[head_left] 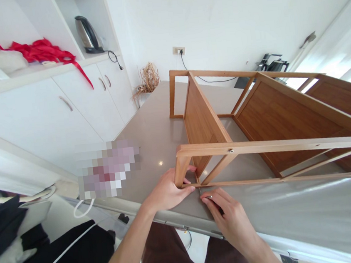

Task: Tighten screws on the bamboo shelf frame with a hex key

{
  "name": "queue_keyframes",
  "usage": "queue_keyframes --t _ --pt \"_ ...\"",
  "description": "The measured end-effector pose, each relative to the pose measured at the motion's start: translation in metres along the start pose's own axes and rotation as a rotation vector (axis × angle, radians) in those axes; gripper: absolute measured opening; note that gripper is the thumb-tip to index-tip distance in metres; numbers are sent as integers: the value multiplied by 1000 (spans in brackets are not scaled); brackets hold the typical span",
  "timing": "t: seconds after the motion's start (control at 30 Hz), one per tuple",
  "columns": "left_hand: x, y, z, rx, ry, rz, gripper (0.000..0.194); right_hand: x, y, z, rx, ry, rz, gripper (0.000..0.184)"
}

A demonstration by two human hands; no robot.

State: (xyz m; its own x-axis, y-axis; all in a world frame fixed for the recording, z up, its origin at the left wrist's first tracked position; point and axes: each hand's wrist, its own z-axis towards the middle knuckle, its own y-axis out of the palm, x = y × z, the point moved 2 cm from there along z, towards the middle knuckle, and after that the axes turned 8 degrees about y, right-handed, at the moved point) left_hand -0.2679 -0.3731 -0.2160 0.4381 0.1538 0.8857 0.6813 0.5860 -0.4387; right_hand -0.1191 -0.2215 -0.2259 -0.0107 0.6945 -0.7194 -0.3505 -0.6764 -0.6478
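A bamboo shelf frame (258, 148) with brown panels lies on its side on a beige countertop (152, 150). My left hand (169, 190) wraps around the frame's near corner post (181, 170), with fingers on both sides. Just right of it, my right hand (222, 206) pinches a small metal tool (209, 197), probably a hex key. The tool's thin tip reaches the lower rail (231, 183) near that corner. My fingers partly hide the tool, and I cannot see the joint at its tip clearly.
White cabinets (87, 103) line the left, with a steel kettle (87, 35) and red cloth (41, 51) on the shelves. A dried plant (148, 80) stands at the counter's far corner. A pixelated patch (108, 168) covers the counter's left edge. Dark clothing (51, 261) lies lower left.
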Motion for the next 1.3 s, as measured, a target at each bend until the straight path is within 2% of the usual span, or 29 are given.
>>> queue_keyframes --t 0.37,0.5,0.6,0.7,0.73,0.8,0.9,0.97,1.03,1.2,1.3 --pt "9 -3 1 -36 -8 -37 45 4 1 -1 -2 18 35 19" --pt "16 -16 -4 28 24 -63 73 3 0 -2 -17 19 44 19" --pt "46 -43 -14 205 153 -24 89 2 -1 -3 -18 12 56 18" --pt "104 -68 -21 317 340 241 102 1 -2 -3 -1 -6 57 18" --pt "124 -72 -19 307 372 374 102 0 -2 -2 6 -13 54 18" --pt "159 -74 -10 167 419 622 94 0 -2 -1 16 -23 45 19" --pt "187 -70 15 -36 454 806 96 0 0 -1 17 -14 38 18" --pt "192 -66 31 -127 426 866 92 2 1 -1 21 -8 42 18" --pt "194 -64 42 -156 420 923 88 4 3 -2 23 -5 43 18" --pt "193 -55 49 -101 444 1021 106 6 4 -4 21 -12 46 17" --pt "190 -48 48 -32 447 1006 104 5 3 -4 19 -11 44 17"
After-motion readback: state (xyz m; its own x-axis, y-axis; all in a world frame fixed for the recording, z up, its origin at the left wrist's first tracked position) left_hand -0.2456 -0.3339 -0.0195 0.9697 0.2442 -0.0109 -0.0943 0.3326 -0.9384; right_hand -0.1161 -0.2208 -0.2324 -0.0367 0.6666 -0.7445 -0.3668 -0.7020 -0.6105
